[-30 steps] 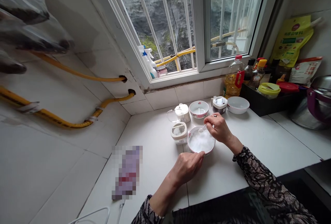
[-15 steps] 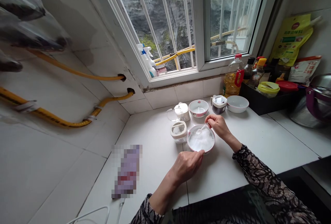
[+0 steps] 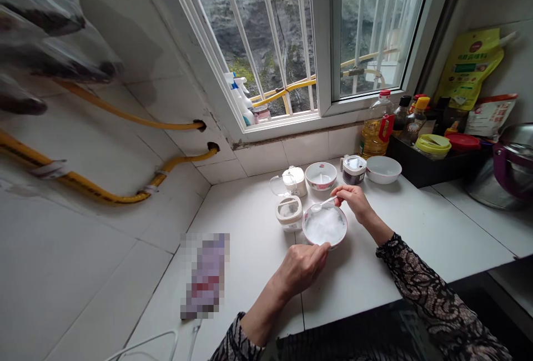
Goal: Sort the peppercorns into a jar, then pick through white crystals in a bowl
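A bowl [image 3: 345, 233] of white granules stands on the white counter. My left hand [image 3: 303, 265] is closed on its near rim. Pinched in my right hand [image 3: 351, 201] is a small white spoon [image 3: 322, 204], its tip above the far left part of the bowl. To the left of this bowl sits an open seasoning jar [image 3: 289, 214]. Behind that stands a second jar [image 3: 293, 181] with a clear lid raised to its side. A flowered bowl [image 3: 321, 176] with something white inside is just beyond the bowl I hold.
A jar with dark contents [image 3: 353, 170] and a white bowl [image 3: 383, 169] stand farther right. An oil bottle [image 3: 377, 125] and a black box [image 3: 433, 168] of condiments line the back. A metal pot [image 3: 508, 166] is at right. A blurred purple object [image 3: 206, 277] and white cable [image 3: 150, 339] lie left.
The spoon has risen slightly out of the white granules, and its tip has shifted toward the bowl's far left edge. My left hand stays on the rim.
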Demonstrator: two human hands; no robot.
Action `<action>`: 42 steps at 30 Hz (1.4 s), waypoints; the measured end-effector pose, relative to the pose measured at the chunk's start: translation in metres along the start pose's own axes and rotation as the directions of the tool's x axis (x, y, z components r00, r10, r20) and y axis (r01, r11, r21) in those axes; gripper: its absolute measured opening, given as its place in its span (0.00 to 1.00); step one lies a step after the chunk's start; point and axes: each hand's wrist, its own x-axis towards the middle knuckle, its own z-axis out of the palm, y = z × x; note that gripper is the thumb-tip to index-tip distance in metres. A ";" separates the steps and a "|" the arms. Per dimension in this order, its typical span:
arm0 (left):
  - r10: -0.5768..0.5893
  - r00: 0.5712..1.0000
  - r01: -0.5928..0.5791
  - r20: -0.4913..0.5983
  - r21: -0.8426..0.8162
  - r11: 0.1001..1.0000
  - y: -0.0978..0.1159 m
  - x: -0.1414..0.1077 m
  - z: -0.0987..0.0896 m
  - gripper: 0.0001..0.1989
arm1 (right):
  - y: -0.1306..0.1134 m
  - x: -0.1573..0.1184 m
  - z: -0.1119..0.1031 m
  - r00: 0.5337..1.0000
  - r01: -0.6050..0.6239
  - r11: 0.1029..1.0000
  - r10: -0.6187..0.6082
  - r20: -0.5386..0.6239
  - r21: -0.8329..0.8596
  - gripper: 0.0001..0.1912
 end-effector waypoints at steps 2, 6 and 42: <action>-0.001 1.000 0.001 -0.005 0.004 1.000 0.000 0.000 0.000 0.11 | -0.001 -0.001 0.001 1.000 0.009 1.000 -0.009 0.014 0.018 0.08; -0.002 1.000 0.002 -0.017 -0.003 1.000 0.000 0.000 0.002 0.11 | -0.003 -0.006 0.010 0.997 0.045 0.997 -0.048 0.054 0.057 0.09; 0.000 1.000 0.000 -0.011 -0.003 1.000 0.001 0.002 0.000 0.12 | -0.001 -0.019 0.009 0.719 0.656 0.364 -0.567 0.401 -0.662 0.09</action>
